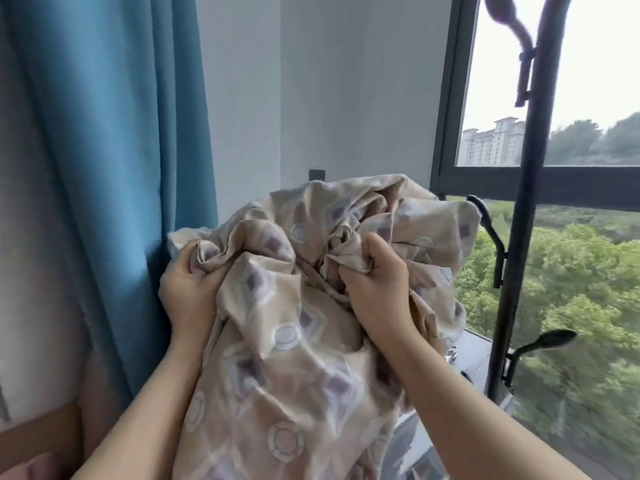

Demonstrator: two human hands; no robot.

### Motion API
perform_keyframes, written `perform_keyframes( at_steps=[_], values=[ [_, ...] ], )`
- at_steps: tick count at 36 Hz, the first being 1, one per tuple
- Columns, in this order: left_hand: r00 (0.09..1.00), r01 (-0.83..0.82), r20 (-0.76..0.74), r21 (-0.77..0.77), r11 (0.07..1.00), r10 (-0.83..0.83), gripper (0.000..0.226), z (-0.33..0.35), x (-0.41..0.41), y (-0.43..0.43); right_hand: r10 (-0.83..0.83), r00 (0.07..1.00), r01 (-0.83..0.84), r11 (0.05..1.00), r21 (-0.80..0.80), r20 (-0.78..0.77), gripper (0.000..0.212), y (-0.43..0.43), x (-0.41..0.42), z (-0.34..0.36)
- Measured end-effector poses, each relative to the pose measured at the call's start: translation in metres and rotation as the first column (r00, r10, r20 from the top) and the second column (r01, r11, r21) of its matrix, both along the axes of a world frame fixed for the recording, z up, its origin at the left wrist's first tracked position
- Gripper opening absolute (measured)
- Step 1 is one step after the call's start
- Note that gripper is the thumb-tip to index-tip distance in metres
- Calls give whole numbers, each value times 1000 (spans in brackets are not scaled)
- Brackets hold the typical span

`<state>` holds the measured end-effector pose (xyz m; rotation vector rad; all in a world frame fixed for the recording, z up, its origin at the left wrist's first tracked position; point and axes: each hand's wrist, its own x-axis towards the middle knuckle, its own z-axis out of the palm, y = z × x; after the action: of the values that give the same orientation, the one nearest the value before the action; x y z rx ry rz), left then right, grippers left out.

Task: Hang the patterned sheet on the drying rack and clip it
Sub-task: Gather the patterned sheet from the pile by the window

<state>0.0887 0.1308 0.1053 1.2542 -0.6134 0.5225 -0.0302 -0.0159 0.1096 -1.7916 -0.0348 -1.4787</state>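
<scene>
While bunched in both hands [188, 285], sheet [287, 358] beside curtain [114, 150].

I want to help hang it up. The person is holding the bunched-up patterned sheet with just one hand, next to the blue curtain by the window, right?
Not quite. The head view shows both hands gripping it: the left hand and the right hand each clutch a fold of the bunched-up patterned sheet. The rest is right: it is next to the blue curtain, by the window.

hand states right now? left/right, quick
Left hand: closed, gripping a bunched fold of the patterned sheet.
Right hand: closed, fisted on another bunch of the same sheet.
</scene>
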Motion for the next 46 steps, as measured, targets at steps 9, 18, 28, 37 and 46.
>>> perform_keyframes(
  at_steps=[9, 18, 28, 37, 46],
  values=[
    [990, -59, 130, 17, 998, 56, 41, 35, -93, 8, 15, 999, -14, 999, -38, 33, 37, 31, -97, 3],
    [991, 29, 130, 42, 999, -35, 43, 33, -207, -17, -154, 988, 156, 982, 110, -19, 28, 14, -211, 4],
    [983, 16, 174, 258, 966, -63, 40, 14, -305, -41, -300, 936, 334, 922, 194, -183, 21, -17, -305, -4],
    [968, 133, 116, 523, 842, -225, 26, 8, -353, -85, -201, 928, 324, 854, 408, -315, 21, -33, -366, 7],
    [920, 250, 147, 495, 832, -363, 33, 18, -386, -110, -123, 692, 325, 933, 155, -711, 36, -29, -416, 8]
  ],
)
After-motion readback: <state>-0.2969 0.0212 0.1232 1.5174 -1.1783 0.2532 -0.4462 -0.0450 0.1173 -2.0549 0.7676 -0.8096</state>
